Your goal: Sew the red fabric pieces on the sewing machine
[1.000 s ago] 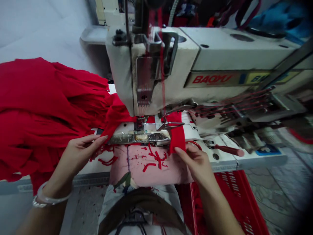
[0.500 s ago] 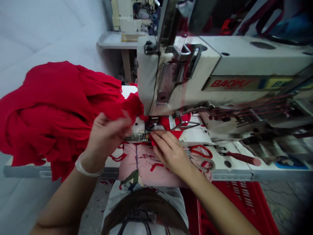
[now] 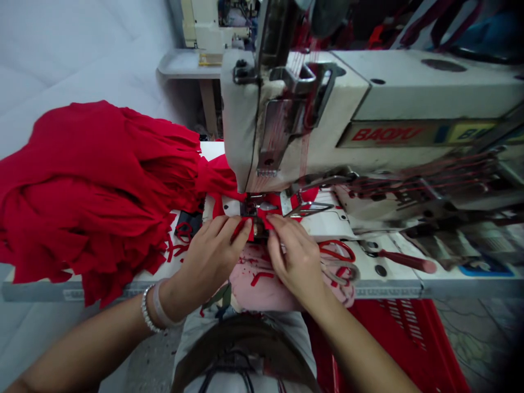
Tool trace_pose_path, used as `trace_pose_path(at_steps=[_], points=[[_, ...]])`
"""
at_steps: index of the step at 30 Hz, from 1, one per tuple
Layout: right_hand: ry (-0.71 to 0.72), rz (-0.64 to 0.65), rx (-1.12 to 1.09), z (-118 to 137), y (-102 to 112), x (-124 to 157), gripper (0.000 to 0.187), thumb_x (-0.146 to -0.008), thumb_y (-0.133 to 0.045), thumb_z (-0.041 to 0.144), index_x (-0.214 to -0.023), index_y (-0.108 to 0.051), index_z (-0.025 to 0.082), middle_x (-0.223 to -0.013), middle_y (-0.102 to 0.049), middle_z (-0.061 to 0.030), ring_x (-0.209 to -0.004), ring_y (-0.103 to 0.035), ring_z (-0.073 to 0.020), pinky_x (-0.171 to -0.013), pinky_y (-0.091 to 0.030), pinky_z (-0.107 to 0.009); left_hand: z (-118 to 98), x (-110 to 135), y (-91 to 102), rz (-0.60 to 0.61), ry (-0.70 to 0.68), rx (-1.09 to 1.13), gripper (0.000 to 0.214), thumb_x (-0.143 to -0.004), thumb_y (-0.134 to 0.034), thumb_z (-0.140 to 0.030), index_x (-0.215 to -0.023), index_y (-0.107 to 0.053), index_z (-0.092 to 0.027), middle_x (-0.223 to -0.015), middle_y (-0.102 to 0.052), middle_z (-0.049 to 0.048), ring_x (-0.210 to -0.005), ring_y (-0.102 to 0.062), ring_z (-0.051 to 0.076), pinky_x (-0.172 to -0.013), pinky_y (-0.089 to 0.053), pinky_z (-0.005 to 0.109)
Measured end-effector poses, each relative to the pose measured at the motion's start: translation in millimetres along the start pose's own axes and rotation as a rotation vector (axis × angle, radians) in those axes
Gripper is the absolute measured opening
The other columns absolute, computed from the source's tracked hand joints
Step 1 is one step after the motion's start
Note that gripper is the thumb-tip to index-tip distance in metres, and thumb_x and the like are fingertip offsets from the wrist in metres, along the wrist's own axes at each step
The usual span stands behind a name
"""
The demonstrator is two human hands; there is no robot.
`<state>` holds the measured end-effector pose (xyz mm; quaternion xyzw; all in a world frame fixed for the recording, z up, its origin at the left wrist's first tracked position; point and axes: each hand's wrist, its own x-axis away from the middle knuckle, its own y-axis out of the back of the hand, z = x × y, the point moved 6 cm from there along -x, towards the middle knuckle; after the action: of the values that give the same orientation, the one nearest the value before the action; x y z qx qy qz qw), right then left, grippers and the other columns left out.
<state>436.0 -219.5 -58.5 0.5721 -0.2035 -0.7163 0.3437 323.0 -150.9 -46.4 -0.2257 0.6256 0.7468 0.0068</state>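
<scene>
My left hand [image 3: 213, 254], with bands at its wrist, is closed on a small piece of red fabric [image 3: 248, 230] in front of the presser foot. Just across a narrow gap, my right hand [image 3: 295, 256] pinches red fabric [image 3: 265, 219] between thumb and fingers. Whether both hold one piece, I cannot tell. The needle area of the white sewing machine [image 3: 241, 120] is directly beyond my fingertips. More red fabric [image 3: 221, 172] runs from behind the foot toward a big heap of red fabric [image 3: 82, 180] on the left.
Orange-handled scissors [image 3: 341, 251] lie right of my right hand, with a red-handled screwdriver [image 3: 409, 262] farther right. Pink cloth [image 3: 262, 295] with red scraps covers the front edge. A red crate [image 3: 434, 338] stands below. Another machine [image 3: 200, 27] is behind.
My left hand has come down and right from the fabric heap to the front of the presser foot, beside my right hand. My right hand has shifted slightly right.
</scene>
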Motion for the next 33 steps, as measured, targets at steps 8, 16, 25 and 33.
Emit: trace_pose_path(at_steps=[8, 16, 25, 33], points=[[0.156, 0.12, 0.195, 14.1, -6.1, 5.1, 0.031, -0.09, -0.054, 0.016, -0.117, -0.066, 0.007, -0.12, -0.067, -0.0123, -0.108, -0.052, -0.0272, -0.09, -0.047, -0.043, -3.2, -0.1, -6.7, -0.03, 0.013, 0.004, 0.037, -0.094, -0.042, -0.01, -0.127, -0.057, -0.002, -0.121, -0.061, 0.0174, -0.106, -0.056, 0.028, -0.089, -0.051, 0.041], [0.158, 0.166, 0.244, 14.8, -6.9, -0.5, 0.032, -0.092, -0.052, 0.019, -0.12, -0.065, 0.008, -0.12, -0.067, -0.0116, -0.105, -0.053, -0.0269, -0.087, -0.044, -0.041, 0.8, 3.7, -10.5, -0.022, 0.019, 0.03, 0.04, -0.094, -0.043, -0.01, -0.132, -0.055, -0.006, -0.124, -0.062, 0.0137, -0.109, -0.055, 0.027, -0.09, -0.048, 0.041], [0.192, 0.159, 0.233, 14.6, -13.4, -6.6, 0.031, -0.093, -0.05, 0.016, -0.118, -0.065, 0.006, -0.12, -0.067, -0.012, -0.104, -0.053, -0.0253, -0.086, -0.044, -0.039, 3.5, -1.7, -7.8, -0.056, 0.032, 0.011, 0.036, -0.094, -0.042, -0.007, -0.126, -0.058, -0.004, -0.124, -0.062, 0.0153, -0.107, -0.056, 0.029, -0.087, -0.051, 0.043], [0.133, 0.155, 0.218, 9.3, -18.8, -12.6, 0.032, -0.094, -0.049, 0.018, -0.119, -0.065, 0.006, -0.12, -0.067, -0.0126, -0.102, -0.054, -0.026, -0.083, -0.042, -0.04, 6.0, -2.5, -13.0, -0.06, 0.027, 0.052, 0.037, -0.095, -0.038, -0.007, -0.128, -0.056, -0.003, -0.129, -0.059, 0.018, -0.115, -0.054, 0.029, -0.095, -0.052, 0.044]])
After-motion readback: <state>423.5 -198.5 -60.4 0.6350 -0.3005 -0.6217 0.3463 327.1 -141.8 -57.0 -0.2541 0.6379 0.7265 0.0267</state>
